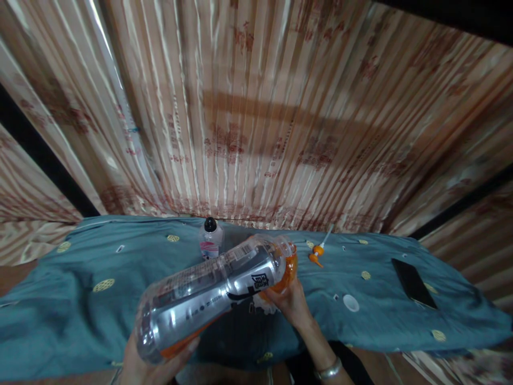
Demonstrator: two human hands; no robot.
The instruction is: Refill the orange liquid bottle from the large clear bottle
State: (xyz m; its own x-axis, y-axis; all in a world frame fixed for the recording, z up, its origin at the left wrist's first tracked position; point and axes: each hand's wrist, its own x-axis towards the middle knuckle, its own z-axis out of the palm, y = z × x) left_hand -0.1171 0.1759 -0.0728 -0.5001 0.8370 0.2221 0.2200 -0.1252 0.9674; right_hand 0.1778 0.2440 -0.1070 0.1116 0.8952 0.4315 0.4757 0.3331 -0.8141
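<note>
My left hand (160, 361) is wrapped around the base of a large clear plastic bottle (208, 294) with a silver label and dark lettering. The bottle slants across the view, its open neck up to the right. Its mouth meets or overlaps the top of an orange translucent bottle (292, 267); whether the two touch I cannot tell. My right hand (292, 303), with a metal bangle on the wrist, grips that orange bottle, which is partly hidden behind the large one. To the right, an orange pump top (318, 251) with a pale tube lies on the cloth.
Behind the large bottle stands a small clear bottle (210, 239) with a black cap. A dark phone (413, 283) lies at the right on the teal cloth (136, 267), near a white round spot or disc (351, 303). Patterned curtains (240, 133) hang behind, between dark bars.
</note>
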